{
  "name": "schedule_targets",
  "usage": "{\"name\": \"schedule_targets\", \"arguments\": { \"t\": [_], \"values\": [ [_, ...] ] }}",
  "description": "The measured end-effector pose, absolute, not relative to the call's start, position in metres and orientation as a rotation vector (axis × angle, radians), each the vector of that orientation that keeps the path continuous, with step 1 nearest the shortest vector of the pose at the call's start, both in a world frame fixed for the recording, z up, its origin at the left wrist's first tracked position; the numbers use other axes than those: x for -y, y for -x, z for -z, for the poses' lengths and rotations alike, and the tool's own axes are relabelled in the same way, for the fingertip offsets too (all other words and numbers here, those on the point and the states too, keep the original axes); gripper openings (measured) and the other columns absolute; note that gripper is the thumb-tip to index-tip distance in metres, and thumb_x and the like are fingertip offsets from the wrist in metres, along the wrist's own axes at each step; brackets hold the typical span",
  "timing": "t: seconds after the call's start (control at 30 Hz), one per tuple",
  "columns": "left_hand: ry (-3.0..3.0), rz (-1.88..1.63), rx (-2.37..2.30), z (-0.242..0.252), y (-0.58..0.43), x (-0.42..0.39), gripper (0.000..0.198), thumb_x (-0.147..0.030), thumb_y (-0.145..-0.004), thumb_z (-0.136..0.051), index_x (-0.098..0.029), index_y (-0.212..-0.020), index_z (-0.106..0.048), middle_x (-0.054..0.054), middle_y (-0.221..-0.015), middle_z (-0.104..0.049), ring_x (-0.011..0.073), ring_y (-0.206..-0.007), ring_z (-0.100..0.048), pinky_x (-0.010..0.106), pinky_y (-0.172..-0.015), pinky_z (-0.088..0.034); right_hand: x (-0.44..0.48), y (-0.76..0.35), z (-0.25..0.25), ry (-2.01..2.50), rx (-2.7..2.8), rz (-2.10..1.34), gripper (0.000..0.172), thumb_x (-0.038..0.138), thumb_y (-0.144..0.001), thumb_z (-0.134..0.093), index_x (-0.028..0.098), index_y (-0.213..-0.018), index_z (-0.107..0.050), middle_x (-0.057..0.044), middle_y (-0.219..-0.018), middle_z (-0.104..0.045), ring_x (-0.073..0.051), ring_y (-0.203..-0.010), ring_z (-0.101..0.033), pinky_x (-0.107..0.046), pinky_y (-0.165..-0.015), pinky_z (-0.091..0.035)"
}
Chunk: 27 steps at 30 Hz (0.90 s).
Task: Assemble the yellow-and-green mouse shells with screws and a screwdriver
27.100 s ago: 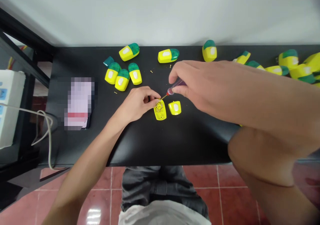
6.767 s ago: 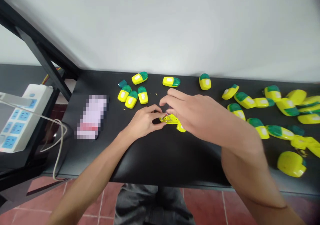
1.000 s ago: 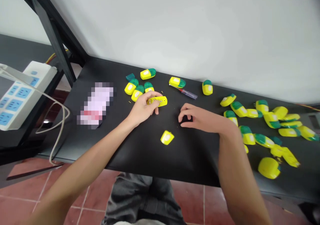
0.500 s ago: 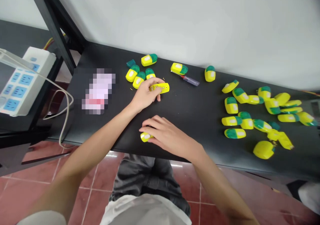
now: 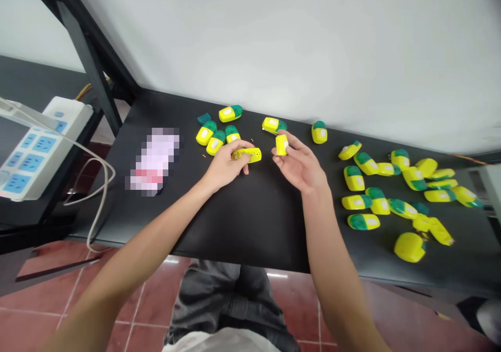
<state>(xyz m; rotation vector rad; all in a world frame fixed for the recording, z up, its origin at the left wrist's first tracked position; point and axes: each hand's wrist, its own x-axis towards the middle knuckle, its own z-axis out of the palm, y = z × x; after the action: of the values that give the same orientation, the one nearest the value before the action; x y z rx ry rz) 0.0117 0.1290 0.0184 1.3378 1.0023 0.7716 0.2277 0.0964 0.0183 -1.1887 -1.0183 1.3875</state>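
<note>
My left hand [image 5: 226, 165] pinches an open yellow toy base [image 5: 246, 155] and keeps it low over the black table [image 5: 242, 221]. My right hand [image 5: 299, 161] is turned palm up beside it, fingertips closed on a small yellow shell piece [image 5: 281, 144]. The two parts are a short gap apart. Just behind my left hand stands a cluster of three yellow-and-green toys [image 5: 216, 134]. A single yellow-and-green toy [image 5: 274, 125] lies behind my right hand.
Several more yellow-and-green toys [image 5: 391, 190] are scattered at the right, with a yellow dome piece [image 5: 409, 247] near the front edge. A blurred phone [image 5: 155, 160] lies to the left. A white power strip [image 5: 37, 146] with a cable sits on a lower shelf at far left.
My right hand picked the yellow shell piece up from near the table's front edge and carried it back up beside the base in my left hand. My left hand stayed put.
</note>
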Motion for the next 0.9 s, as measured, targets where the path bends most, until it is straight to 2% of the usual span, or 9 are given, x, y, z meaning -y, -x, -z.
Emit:
{"name": "schedule_targets", "arguments": {
  "t": [0.13,0.3,0.4,0.5,0.57,0.73,0.9],
  "values": [
    [-1.352,-0.771,-0.996,-0.017,-0.011,-0.130,0.018,-0.017,-0.091,-0.060,-0.016,-0.108,-0.067,-0.005,-0.057,-0.063,0.0091,-0.049,-0.056,0.021,-0.051,-0.040,-0.098,-0.235,-0.006,1.205,0.907,-1.422,0.044,0.057,-0.075,-0.084,0.033,-0.109,-0.070,-0.001,-0.119,-0.073,-0.019,-0.098,-0.070,-0.039,-0.094,-0.063],
    [-1.386,-0.759,-1.009,-0.016,-0.011,-0.131,0.020,-0.019,-0.091,-0.061,-0.016,-0.109,-0.068,-0.005,-0.058,-0.064,0.0088,-0.048,-0.053,0.021,-0.051,-0.040,-0.099,-0.239,-0.002,1.110,0.844,-1.462,0.050,0.048,-0.072,-0.090,0.039,-0.118,-0.073,0.005,-0.114,-0.075,-0.015,-0.098,-0.071,-0.036,-0.101,-0.062],
    [-1.389,-0.754,-1.014,-0.018,-0.011,-0.131,0.019,-0.019,-0.092,-0.061,-0.016,-0.109,-0.068,-0.005,-0.058,-0.064,0.0087,-0.048,-0.053,0.021,-0.051,-0.040,-0.099,-0.240,-0.003,1.093,0.911,-1.478,0.046,0.047,-0.076,-0.090,0.037,-0.119,-0.076,0.003,-0.113,-0.076,-0.016,-0.106,-0.073,-0.040,-0.110,-0.059],
    [-1.395,-0.745,-1.012,-0.020,-0.011,-0.131,0.018,-0.018,-0.092,-0.061,-0.016,-0.108,-0.068,-0.004,-0.058,-0.065,0.0086,-0.049,-0.053,0.021,-0.051,-0.041,-0.097,-0.239,-0.006,1.110,0.994,-1.472,0.047,0.046,-0.077,-0.091,0.034,-0.120,-0.078,0.001,-0.120,-0.078,-0.020,-0.114,-0.073,-0.046,-0.117,-0.055],
    [-1.393,-0.734,-1.010,-0.022,-0.011,-0.131,0.018,-0.018,-0.092,-0.061,-0.016,-0.109,-0.068,-0.004,-0.058,-0.065,0.0084,-0.048,-0.053,0.021,-0.051,-0.041,-0.097,-0.237,-0.008,1.136,1.006,-1.443,0.045,0.046,-0.074,-0.094,0.032,-0.115,-0.080,-0.001,-0.122,-0.079,-0.021,-0.113,-0.074,-0.048,-0.116,-0.056],
    [-1.342,-0.730,-0.994,-0.024,-0.012,-0.132,0.017,-0.019,-0.093,-0.064,-0.014,-0.108,-0.070,-0.003,-0.061,-0.066,0.0080,-0.049,-0.054,0.020,-0.050,-0.041,-0.098,-0.231,-0.009,1.132,0.977,-1.424,0.041,0.046,-0.069,-0.098,0.030,-0.104,-0.084,-0.002,-0.112,-0.082,-0.021,-0.103,-0.075,-0.046,-0.108,-0.061],
    [-1.229,-0.679,-0.969,-0.027,-0.010,-0.131,0.020,-0.015,-0.094,-0.063,-0.013,-0.109,-0.075,0.000,-0.060,-0.067,0.0094,-0.051,-0.059,0.020,-0.052,-0.045,-0.098,-0.228,-0.009,1.147,1.006,-1.362,0.036,0.046,-0.072,-0.096,0.030,-0.102,-0.084,-0.002,-0.118,-0.081,-0.022,-0.109,-0.075,-0.046,-0.108,-0.062]
  ]
}}
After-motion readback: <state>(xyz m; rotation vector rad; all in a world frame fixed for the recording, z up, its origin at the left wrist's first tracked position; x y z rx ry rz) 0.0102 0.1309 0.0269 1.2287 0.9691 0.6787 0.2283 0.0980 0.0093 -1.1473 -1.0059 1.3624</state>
